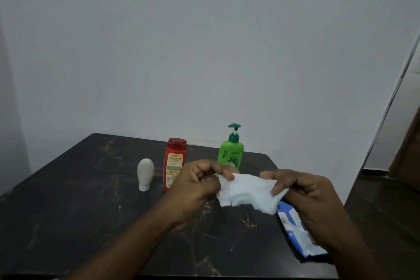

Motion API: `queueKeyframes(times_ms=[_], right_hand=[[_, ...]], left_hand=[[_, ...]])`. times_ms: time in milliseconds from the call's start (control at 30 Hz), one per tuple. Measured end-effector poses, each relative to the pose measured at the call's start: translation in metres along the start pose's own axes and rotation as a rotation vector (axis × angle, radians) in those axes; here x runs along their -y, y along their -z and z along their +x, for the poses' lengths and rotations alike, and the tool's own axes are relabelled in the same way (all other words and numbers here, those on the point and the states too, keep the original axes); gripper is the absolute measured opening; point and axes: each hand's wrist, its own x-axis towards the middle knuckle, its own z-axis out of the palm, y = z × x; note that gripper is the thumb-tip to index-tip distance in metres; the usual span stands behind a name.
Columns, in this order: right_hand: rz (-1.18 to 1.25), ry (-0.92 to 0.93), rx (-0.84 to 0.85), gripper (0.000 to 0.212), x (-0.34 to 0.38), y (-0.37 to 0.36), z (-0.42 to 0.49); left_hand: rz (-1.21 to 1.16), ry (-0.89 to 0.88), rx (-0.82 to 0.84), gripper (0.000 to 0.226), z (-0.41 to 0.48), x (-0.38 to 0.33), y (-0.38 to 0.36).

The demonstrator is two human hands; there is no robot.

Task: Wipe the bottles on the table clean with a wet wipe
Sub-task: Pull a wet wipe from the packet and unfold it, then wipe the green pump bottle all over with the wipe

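At the far left of the row, a small white bottle [145, 174] is standing on its cap on the dark, scuffed table [68, 188], with nothing touching it. Just beside it to the right, a red bottle [173, 161] with a red lid and a yellow label is standing upright. Your left hand [197, 186] is hovering above the table and covering the red bottle's lower right edge from this view. Its fingers are curling in and pinching the left edge of the wet wipe [245, 193]. Behind that hand, a green pump bottle [230, 154] is standing upright near the back edge of the table, its lower part hidden by your fingers and the wipe. The white wipe is hanging stretched between your two hands, crumpled and partly unfolded, up in the air in front of the bottles. Whether it is brushing the green one cannot be told. Your right hand [302, 195] is gripping the wipe's right edge between thumb and curled fingers. Under that hand and wrist, a blue and white wipes pack [288, 218] is lying flat near the table's right edge.
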Motion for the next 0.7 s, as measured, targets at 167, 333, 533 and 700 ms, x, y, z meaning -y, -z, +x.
queueKeyframes(times_ms=[167,333,533,700], right_hand=[[0.011,0.035,0.073,0.015,-0.010,-0.008,-0.008],[0.795,-0.339,0.122,0.021,-0.036,-0.024,-0.015],[0.407,-0.741,-0.064,0.050,-0.075,-0.073,-0.023],[0.641,-0.883,-0.396,0.035,-0.080,-0.065,-0.035]], left_hand=[[-0.176,0.149,0.001,0.033,-0.008,0.017,0.007],[0.143,0.132,-0.014,0.018,-0.006,0.040,0.018],[0.555,0.120,0.219,0.040,0.030,0.059,0.028],[0.618,-0.009,-0.094,0.071,0.081,0.072,0.027]])
